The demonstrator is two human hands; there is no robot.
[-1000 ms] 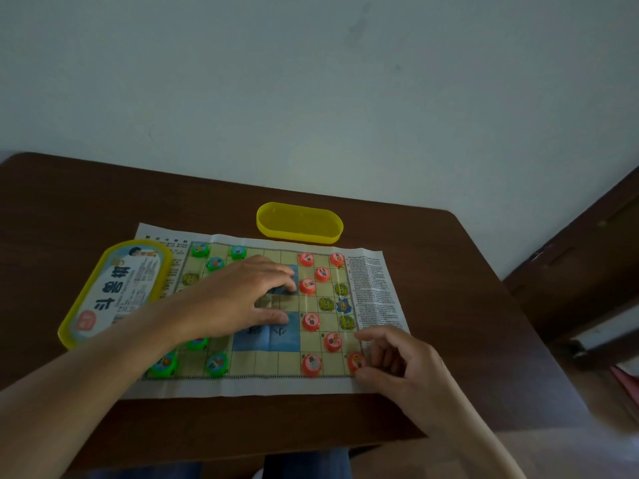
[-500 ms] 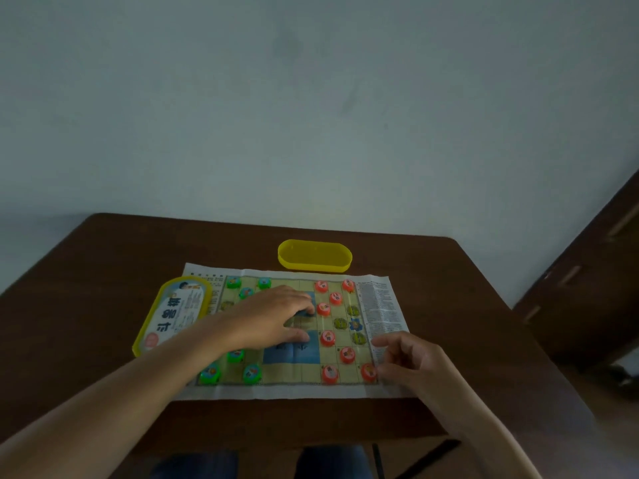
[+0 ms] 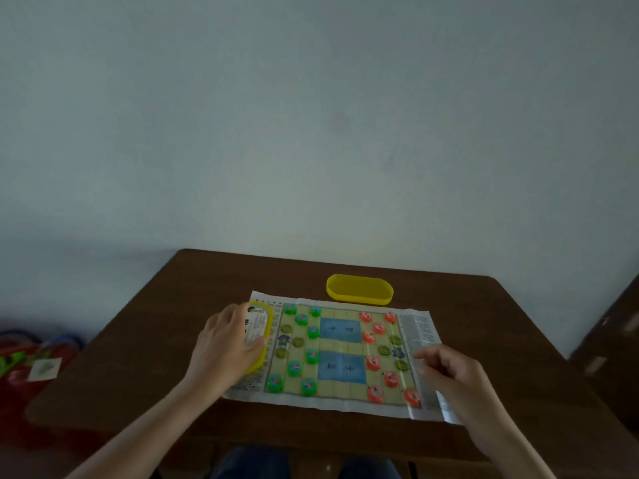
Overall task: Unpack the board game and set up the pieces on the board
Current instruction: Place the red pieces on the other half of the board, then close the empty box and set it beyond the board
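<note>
My left hand [image 3: 228, 344] is curled round the yellow lid [image 3: 259, 326], which lies along the left margin of the paper board [image 3: 340, 328]. My thumb is across its printed label and my fingers are over its outer rim. To the right, the green pieces [image 3: 313, 331] stand on the left half of the grid and the red pieces [image 3: 373, 363] on the right half. The yellow box [image 3: 359, 290] sits on the table [image 3: 491, 326] just beyond the board's far edge. My right hand [image 3: 453, 371] is at the board's right margin, fingers loosely curled, with nothing in them that I can see. The pieces look unpacked and mostly placed, so the danger now is disturbing them. The lid rests on a thin sheet, and if I drag it instead of lifting it, the paper could slide or ruck and shift the green pieces beside it. On the right, a careless brush of my fingers could nudge the red piece at the front right corner [image 3: 412, 395], which lies near them. My palm covers the lid's near end, so I cannot tell how far it overlaps the grid. I also cannot tell whether my right fingertips touch the paper, and the markings on the pieces are too blurred to read
</note>
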